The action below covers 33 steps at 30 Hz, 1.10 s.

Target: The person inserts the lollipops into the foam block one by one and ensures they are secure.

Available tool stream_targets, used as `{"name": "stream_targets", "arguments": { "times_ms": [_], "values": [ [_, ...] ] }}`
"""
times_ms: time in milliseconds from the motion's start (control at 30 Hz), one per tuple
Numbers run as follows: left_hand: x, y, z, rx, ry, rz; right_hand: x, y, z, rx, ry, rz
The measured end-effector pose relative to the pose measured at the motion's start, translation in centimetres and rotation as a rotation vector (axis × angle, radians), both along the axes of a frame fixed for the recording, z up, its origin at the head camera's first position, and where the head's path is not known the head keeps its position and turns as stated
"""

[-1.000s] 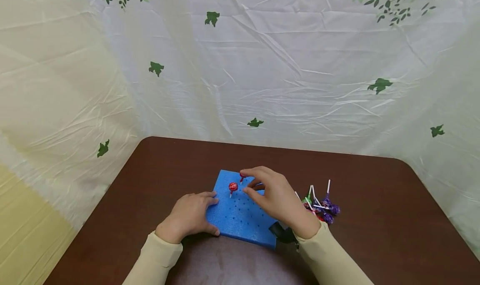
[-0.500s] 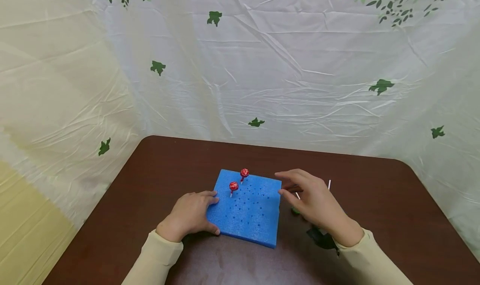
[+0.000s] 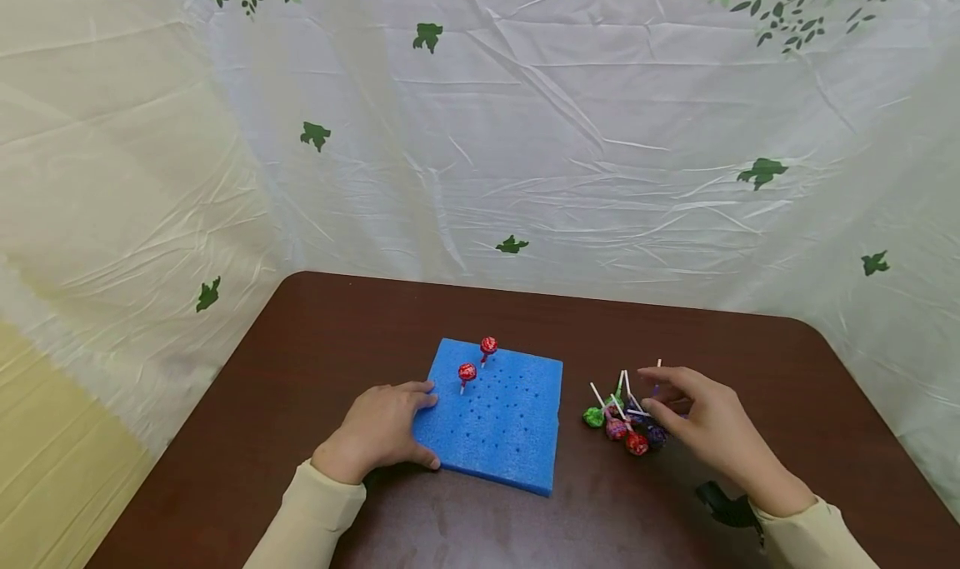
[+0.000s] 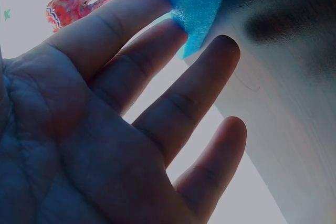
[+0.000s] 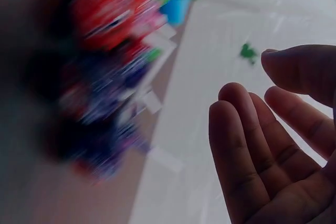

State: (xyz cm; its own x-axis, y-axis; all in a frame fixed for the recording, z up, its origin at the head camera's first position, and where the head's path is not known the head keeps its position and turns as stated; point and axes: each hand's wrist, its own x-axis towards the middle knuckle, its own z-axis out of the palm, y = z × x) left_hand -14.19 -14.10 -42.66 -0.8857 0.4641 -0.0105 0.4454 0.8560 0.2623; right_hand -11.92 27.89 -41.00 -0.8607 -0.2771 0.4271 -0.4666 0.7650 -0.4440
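Observation:
My left hand [image 3: 386,429] rests against the left edge of a blue foam board [image 3: 498,461] dotted with small holes. Its fingers are straight and spread, with fingertips touching the foam in the left wrist view. Two red-wrapped lollipops stand upright in the board: one at the back edge [image 3: 489,346], the other nearer the left side [image 3: 467,372]. My right hand [image 3: 712,423] hovers at the right side of a pile of lollipops [image 3: 617,428], fingers loosely bent and apart from the thumb, nothing between them. It hides part of the purple lollipops [image 5: 94,87], blurred in the right wrist view.
The pile holds green, pink, red and purple lollipops with white sticks pointing up at angles. Everything lies on a dark brown table [image 3: 390,311] with rounded far corners. A white cloth [image 3: 570,177] with green leaf prints hangs behind it.
My right hand has let go of the red lollipop at the board's back edge and moved right to the pile. My left hand has stayed at the board's edge.

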Motion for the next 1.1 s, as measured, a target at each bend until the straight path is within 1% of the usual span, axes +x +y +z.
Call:
{"name": "stream_targets", "arguments": {
  "times_ms": [167, 333, 500, 633, 767, 933, 1100],
  "values": [
    [0.0, 0.0, -0.1, 0.002, -0.001, 0.001, 0.4, 2.4, -1.3, 0.008, -0.06, -0.093],
    [0.0, -0.1, -0.1, 0.002, 0.005, 0.0, 0.4, 3.8, -2.2, 0.046, -0.139, -0.153],
    [-0.1, -0.1, -0.2, -0.002, 0.009, -0.002, 0.4, 4.5, -3.0, 0.078, -0.262, -0.187],
    [-0.1, -0.1, -0.3, -0.003, 0.012, -0.007, 0.3, 4.7, -3.5, 0.088, -0.324, -0.185],
    [-0.1, -0.1, -0.3, 0.0, 0.01, -0.01, 0.2, 4.6, -3.7, 0.094, -0.343, -0.183],
    [-0.1, -0.1, -0.3, -0.002, 0.013, -0.011, 0.0, 4.5, -3.8, 0.104, -0.341, -0.176],
    [-0.2, -0.1, -0.3, 0.0, 0.017, -0.01, -0.1, 4.5, -4.0, 0.111, -0.343, -0.185]
  ]
}}
